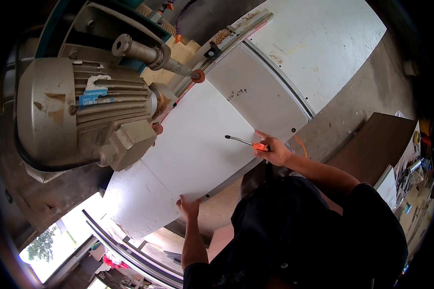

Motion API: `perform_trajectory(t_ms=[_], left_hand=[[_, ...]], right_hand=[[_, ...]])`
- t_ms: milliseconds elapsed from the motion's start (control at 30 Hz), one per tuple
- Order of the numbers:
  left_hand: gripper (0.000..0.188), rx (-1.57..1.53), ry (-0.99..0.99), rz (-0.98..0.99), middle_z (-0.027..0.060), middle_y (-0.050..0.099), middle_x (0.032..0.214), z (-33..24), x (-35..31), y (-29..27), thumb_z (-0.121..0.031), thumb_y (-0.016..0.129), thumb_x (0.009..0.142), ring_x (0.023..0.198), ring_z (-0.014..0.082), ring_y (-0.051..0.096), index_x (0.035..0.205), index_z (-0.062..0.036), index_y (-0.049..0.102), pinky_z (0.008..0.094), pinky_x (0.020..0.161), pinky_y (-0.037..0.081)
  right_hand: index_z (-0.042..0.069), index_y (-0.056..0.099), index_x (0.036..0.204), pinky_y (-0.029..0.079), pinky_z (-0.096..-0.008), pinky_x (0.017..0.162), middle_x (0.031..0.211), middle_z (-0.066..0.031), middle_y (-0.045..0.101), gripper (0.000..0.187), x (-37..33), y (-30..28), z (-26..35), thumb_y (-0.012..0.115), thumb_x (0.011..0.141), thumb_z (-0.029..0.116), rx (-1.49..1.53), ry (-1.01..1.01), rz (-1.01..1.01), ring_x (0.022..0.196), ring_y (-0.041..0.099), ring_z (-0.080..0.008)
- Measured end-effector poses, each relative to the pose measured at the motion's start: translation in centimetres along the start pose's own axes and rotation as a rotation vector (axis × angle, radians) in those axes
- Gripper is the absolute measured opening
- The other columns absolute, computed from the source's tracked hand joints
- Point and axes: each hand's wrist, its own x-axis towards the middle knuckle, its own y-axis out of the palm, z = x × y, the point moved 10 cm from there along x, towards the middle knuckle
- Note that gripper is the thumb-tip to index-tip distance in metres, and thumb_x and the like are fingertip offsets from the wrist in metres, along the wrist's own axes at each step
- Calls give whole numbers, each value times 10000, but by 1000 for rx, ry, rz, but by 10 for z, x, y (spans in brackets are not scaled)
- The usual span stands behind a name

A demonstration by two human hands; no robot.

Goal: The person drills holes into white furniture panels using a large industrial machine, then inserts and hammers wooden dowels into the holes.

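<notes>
A white panel (pixel 202 135) lies flat on the machine's pale table. At its near left corner, my left hand (pixel 189 208) grips the edge with its fingers closed. My right hand (pixel 275 151) is closed round an orange-handled air blow gun (pixel 261 146) at the panel's near right corner. The gun's thin bent nozzle ends in a black tip and points left over the panel. My right index finger reaches to the panel's corner. What look like another person's fingertips (pixel 157 131) show at the panel's far left side, partly hidden by the motor.
A large grey motor (pixel 96 111) overhangs the left side. Along the far edge runs a metal fence (pixel 246 29) with a black clamp (pixel 212 52). A metal rail (pixel 279 79) crosses the table at right. An orange hose (pixel 301 144) hangs by my right wrist. Brown boards (pixel 371 144) stand right.
</notes>
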Motion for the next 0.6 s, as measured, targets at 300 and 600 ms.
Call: perform_trajectory(t_ms=[300, 600], left_hand=[[984, -29, -5, -65, 246, 423, 1247, 1, -5, -3, -302, 861, 549, 1171, 386, 414, 1346, 64, 416, 437, 994, 386], [956, 153, 71, -32, 278, 338, 1381, -14, -7, -8, -352, 840, 594, 1300, 400, 309, 1347, 62, 423, 480, 1072, 290]], right_hand=[[54, 686, 933, 363, -404, 1047, 1437, -285, 358, 395, -2, -1, 0, 655, 844, 437, -26, 21, -13, 1293, 409, -397], [-7, 637, 1027, 340, -374, 1060, 1446, -285, 349, 439, -4, 0, 4, 667, 839, 388, -50, 71, -4, 1303, 408, -396]])
